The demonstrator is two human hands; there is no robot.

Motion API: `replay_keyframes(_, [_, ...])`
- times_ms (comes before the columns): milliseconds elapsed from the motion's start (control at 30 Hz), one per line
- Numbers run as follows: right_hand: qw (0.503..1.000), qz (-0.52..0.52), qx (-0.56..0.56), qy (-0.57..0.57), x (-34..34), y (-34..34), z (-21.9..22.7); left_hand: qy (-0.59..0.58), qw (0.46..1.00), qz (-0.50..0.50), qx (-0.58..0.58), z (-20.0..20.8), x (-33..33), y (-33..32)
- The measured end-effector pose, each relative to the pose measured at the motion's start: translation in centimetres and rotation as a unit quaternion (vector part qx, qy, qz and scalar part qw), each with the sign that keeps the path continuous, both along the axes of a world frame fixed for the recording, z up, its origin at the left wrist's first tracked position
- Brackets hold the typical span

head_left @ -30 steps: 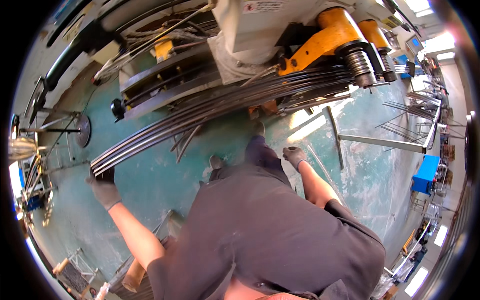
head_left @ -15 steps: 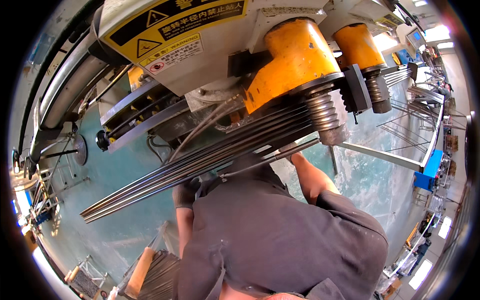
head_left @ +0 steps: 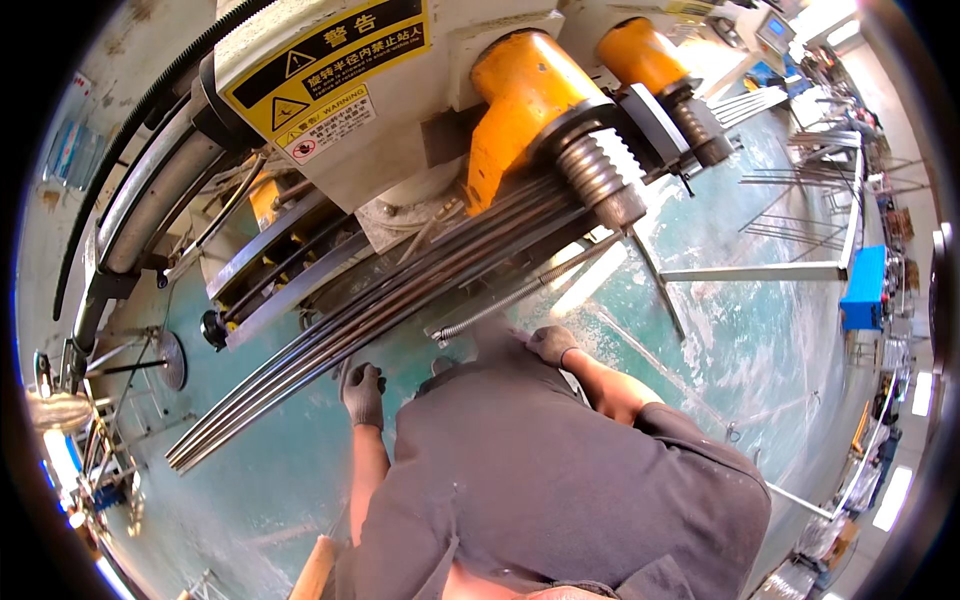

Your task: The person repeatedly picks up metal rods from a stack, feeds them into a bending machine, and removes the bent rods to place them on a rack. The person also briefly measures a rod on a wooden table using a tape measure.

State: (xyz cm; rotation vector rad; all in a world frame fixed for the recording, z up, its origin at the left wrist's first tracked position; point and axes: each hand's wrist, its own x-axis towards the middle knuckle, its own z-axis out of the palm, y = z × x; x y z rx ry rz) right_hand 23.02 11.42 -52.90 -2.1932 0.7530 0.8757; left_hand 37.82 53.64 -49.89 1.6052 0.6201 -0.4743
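My left hand (head_left: 363, 394), in a grey knit glove, is just below a bundle of long steel rods (head_left: 350, 322), its fingers apart and close to the lowest rod. Whether it touches that rod I cannot tell. My right hand (head_left: 552, 345), also gloved, is curled in front of my body at the waist; its fingertips are hidden. A thin coil spring (head_left: 520, 292) stretches between the rods and my body. The rods slant from lower left up to the machine's ribbed steel roller (head_left: 603, 180) under an orange housing (head_left: 535, 85).
A white machine body (head_left: 400, 110) with yellow warning labels hangs overhead. Beside the first stands a second orange housing (head_left: 648, 55). At right are a metal frame (head_left: 755, 273) and a blue box (head_left: 865, 288) on the green floor (head_left: 740, 350). A round metal disc (head_left: 172, 360) stands at left.
The view has shifted, with the machine further left in it. My right hand has come away from the spring toward my waist. My left hand now shows clearly below the rods.
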Motion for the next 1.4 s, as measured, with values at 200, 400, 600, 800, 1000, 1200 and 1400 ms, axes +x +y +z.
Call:
replay_keyframes(200, [0.996, -0.075, 0.049, 0.0, -6.3, 2.0, 9.0, 0.069, 0.988, -0.137, 0.028, -3.2, -5.0, 1.9])
replay_keyframes(400, [0.981, -0.19, -0.01, -0.03, -7.4, 2.9, 9.8, 0.039, 0.992, -0.117, 0.009, -2.3, -7.2, 3.7])
replay_keyframes(600, [0.968, -0.187, -0.077, -0.147, -4.7, -1.8, 7.2, -0.009, 0.999, -0.034, -0.025, 0.5, -6.4, 4.4])
replay_keyframes(800, [0.916, -0.266, -0.103, -0.283, -0.9, -7.2, 10.5, -0.068, 0.987, 0.074, -0.125, 6.3, -3.9, 1.0])
replay_keyframes(1000, [0.81, -0.36, -0.084, -0.455, 3.1, -12.1, 15.7, -0.213, 0.924, 0.049, -0.312, 13.9, 0.0, -1.5])
replay_keyframes(1200, [0.686, -0.419, 0.073, -0.59, 7.7, -15.3, 21.4, -0.443, 0.813, -0.1, -0.364, 25.9, 4.5, -1.0])
replay_keyframes(1400, [0.716, -0.326, -0.036, -0.616, 12.4, -22.3, 18.8, -0.58, 0.743, -0.057, -0.329, 42.9, 6.4, -8.2])
